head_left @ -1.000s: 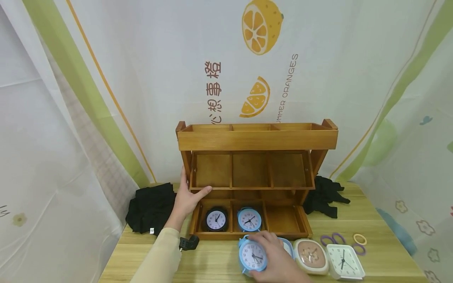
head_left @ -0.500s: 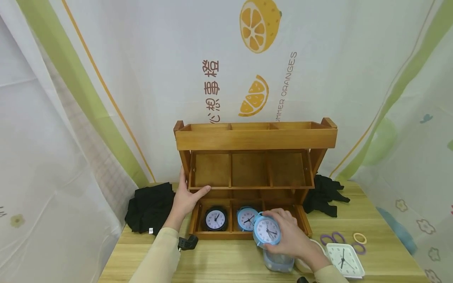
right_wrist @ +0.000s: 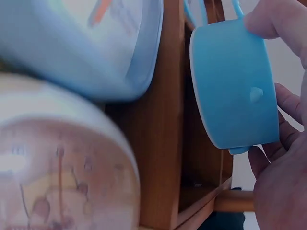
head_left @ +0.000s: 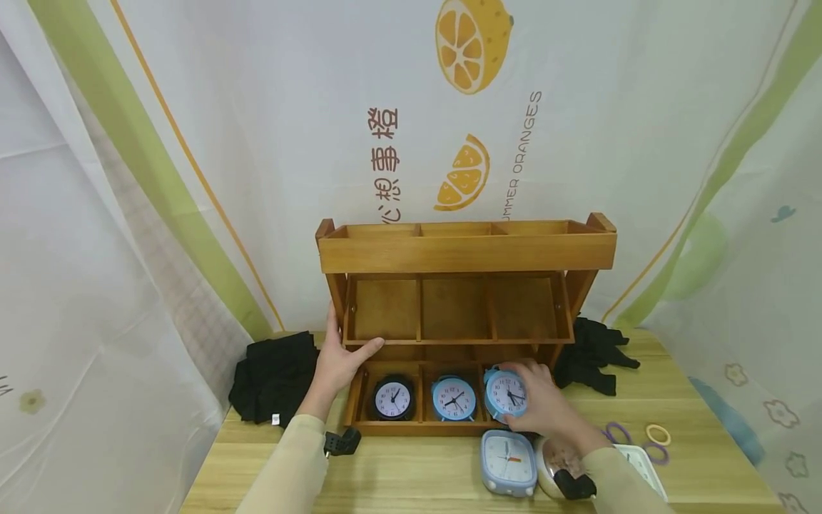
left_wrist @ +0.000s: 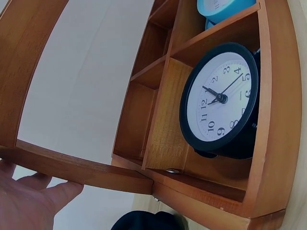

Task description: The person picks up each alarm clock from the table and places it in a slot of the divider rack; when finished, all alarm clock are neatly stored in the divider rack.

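A pale-blue round alarm clock is pinched between the thumb and fingers of your right hand, at the right-hand compartment in the bottom row of a wooden rack; whether its base touches the compartment floor you cannot tell. Your left hand is spread, fingers against the rack's left upright, thumb stretched inward. The likeliest slip is the clock's leg or rim catching the divider or front lip, since it sits close to that divider and slightly tilted; a loose pinch on its smooth drum could let it roll. A low wrist might also nudge the clocks beneath it. The clock you hold looks like matte plastic, a short drum with little feet. The rack is warm brown wood with a glossy, grained surface. Just left of your right hand sits a matching blue clock; just right of your left hand, a black round one. Nearer you than your right hand stands a rounded-square, light-blue clock, and under that wrist a cream, soft-cornered one. Soft, crumpled black cloth lies left of your left hand.
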Available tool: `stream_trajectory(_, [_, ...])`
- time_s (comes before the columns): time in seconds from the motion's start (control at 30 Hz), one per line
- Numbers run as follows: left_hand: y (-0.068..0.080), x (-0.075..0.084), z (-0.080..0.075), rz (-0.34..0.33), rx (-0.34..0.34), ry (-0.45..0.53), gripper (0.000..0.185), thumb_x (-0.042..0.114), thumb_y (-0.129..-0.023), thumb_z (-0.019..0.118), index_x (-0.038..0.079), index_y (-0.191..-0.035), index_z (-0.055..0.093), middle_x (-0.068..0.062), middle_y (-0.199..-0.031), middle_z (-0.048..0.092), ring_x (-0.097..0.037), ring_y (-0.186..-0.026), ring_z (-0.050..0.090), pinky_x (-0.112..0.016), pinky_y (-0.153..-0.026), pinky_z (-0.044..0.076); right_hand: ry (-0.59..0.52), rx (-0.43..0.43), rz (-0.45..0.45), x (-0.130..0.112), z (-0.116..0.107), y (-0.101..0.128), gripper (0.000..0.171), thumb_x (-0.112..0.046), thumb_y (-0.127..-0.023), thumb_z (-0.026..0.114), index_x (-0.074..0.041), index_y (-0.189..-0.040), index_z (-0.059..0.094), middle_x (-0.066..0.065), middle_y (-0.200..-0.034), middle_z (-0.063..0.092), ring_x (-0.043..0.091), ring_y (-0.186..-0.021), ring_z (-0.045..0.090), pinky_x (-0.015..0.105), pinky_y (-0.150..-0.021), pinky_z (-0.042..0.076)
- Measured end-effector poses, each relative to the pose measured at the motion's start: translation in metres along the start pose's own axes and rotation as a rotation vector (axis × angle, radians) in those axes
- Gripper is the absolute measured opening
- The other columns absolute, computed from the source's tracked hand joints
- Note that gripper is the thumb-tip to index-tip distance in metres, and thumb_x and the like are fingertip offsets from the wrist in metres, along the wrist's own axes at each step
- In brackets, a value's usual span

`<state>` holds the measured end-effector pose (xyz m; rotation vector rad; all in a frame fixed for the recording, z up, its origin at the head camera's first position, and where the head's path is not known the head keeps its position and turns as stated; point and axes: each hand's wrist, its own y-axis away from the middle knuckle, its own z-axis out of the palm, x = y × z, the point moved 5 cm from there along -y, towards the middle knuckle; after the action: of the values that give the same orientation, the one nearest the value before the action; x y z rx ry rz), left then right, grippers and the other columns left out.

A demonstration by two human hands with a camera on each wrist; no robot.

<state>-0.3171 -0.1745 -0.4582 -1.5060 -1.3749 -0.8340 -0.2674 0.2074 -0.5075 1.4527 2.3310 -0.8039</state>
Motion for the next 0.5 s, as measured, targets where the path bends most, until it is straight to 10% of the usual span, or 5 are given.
stream_trajectory(0.5, [-0.001,0.000,0.000,0.000,-0.003,-0.011,0.123,0.044,-0.088,0.084,0.039,-0.166,-0.011,-0.006,-0.175,0.006,-0.042,-0.156,0.021,-0.065,-0.120,0.025,0.016,-0.059,0.037,0.023,0.000,-0.005,0.081,-0.019,-0.063,0.091,-0.006,-0.137,0.059,0.017,-0.136,0.054,0.040,-0.120,0.049,0.059,-0.096,0.043])
